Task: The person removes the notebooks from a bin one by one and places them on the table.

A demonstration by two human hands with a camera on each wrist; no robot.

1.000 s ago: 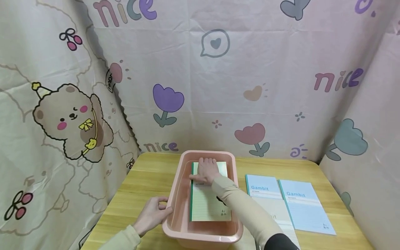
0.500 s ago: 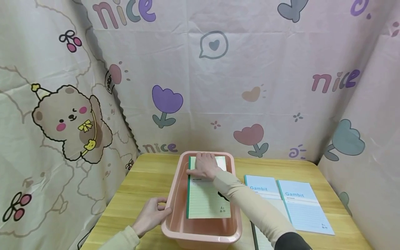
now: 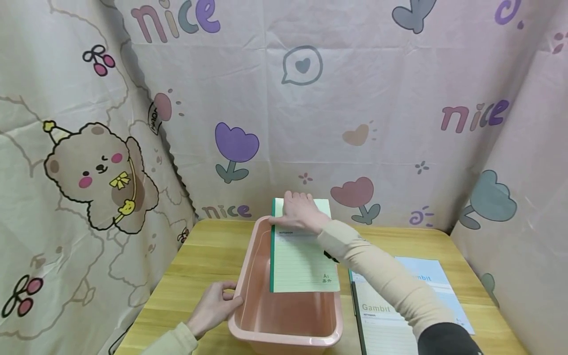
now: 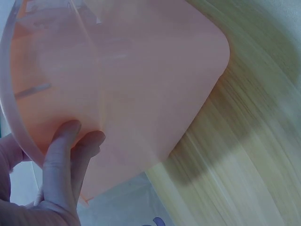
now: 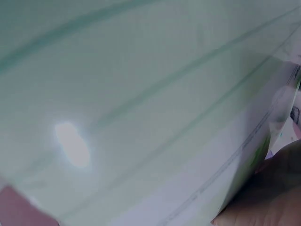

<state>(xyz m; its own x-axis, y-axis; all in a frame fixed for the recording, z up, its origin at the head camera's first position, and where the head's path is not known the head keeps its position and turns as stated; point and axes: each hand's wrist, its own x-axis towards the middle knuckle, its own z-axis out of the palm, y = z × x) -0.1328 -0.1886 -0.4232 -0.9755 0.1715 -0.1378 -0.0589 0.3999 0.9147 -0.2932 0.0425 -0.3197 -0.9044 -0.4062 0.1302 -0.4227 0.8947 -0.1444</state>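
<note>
My right hand (image 3: 303,212) grips a light green notebook (image 3: 303,266) with a darker green spine, fingers at its top edge and thumb at its left edge. The notebook is raised over the back right of a pink plastic basin (image 3: 288,340), its top end above the basin's far rim. Its lined cover fills most of the right wrist view, where part of the hand (image 5: 268,197) shows at lower right. My left hand (image 3: 213,305) pinches the basin's left rim. In the left wrist view, two fingers press the outer wall (image 4: 141,84) while the thumb is mostly hidden.
Right of the basin lie a pale notebook (image 3: 377,310) marked Gambit and a light blue notebook (image 3: 443,298), both partly behind my right sleeve (image 3: 381,268). A patterned cloth (image 3: 306,108) hangs behind the wooden table (image 3: 208,246).
My right hand has raised the green notebook from inside the basin, up and toward its far side, exposing more of the basin's floor. The left hand stays at the rim.
</note>
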